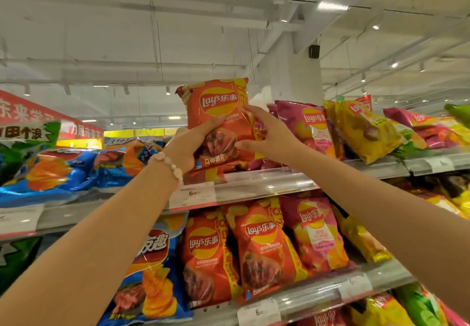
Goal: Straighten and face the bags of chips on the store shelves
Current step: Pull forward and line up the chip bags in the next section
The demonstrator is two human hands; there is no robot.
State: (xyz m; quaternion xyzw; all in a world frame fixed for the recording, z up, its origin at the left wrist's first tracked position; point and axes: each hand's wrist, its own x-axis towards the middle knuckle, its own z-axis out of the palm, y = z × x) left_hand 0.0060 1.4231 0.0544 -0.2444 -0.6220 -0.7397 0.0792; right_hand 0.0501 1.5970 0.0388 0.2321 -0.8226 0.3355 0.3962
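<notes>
An orange-red Lay's chip bag [216, 108] stands upright at the front of the top shelf [267, 182], its logo facing me. My left hand [189, 144], with a bead bracelet on the wrist, grips the bag's lower left side. My right hand [267, 136] holds its right edge, thumb under the lower middle. To its right stand a pink Lay's bag [309, 125] and a tilted yellow bag [363, 130]. On the shelf below stand two orange-red Lay's bags [262, 247] and another pink bag [315, 231].
Blue chip bags [58, 170] lie slumped on the top shelf at the left, green ones at the far left. A blue bag [152, 272] leans on the lower shelf. White price tags [192, 194] hang on the shelf rails. More pink, yellow and green bags fill the right.
</notes>
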